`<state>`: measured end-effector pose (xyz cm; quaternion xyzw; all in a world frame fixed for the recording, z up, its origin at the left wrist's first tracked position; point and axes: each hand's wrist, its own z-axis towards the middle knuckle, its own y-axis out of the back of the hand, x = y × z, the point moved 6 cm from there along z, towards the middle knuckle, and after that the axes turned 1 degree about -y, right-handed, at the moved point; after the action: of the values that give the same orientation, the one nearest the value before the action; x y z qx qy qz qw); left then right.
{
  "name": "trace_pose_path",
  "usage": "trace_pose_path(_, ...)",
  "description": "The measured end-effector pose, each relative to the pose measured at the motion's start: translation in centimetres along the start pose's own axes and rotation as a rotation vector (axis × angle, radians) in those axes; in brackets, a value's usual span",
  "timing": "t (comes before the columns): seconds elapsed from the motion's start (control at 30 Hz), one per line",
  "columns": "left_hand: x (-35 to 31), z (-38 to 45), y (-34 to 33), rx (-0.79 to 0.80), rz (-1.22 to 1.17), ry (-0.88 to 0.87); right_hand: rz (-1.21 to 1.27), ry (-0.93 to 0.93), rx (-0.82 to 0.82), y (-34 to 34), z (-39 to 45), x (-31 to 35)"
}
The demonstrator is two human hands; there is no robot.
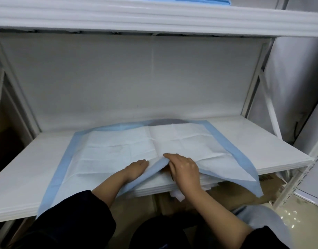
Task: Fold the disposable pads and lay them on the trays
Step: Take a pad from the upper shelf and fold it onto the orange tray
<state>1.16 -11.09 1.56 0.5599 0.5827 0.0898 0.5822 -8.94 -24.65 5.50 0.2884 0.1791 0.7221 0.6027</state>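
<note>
Two hands work at the near edge of a disposable pad (118,148), white with a blue border, spread over a stack of white trays (262,146) on a shelf. The right hand (183,168) curls its fingers around a lifted fold of the edge. The left hand (136,168) lies flat, fingers straight under that fold.
</note>
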Motion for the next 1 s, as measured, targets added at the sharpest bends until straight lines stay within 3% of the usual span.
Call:
trace_pose_path(0.2,-1.0,0.9,2.0,-0.155,-0.447,0.04,0.291,-0.326,0.073,0.7,5.4,-1.7)
trace_pose_path(0.43,-1.8,4.9,2.2,-0.353,-0.754,0.14,0.524,-0.472,-0.014,2.5,11.2,-2.5)
trace_pose_path(0.63,-4.5,3.6,1.4,-0.535,-0.751,0.138,0.75,-0.45,-0.087,4.6,14.0,-2.3)
trace_pose_path(0.87,-6.2,5.9,0.6,-0.29,-0.58,0.032,0.945,-0.466,-0.175,7.2,14.6,-3.6)
trace_pose_path(1.0,-6.2,8.3,5.3,-0.344,-0.478,-0.06,1.115,-0.532,-0.18,7.8,14.5,-5.1)
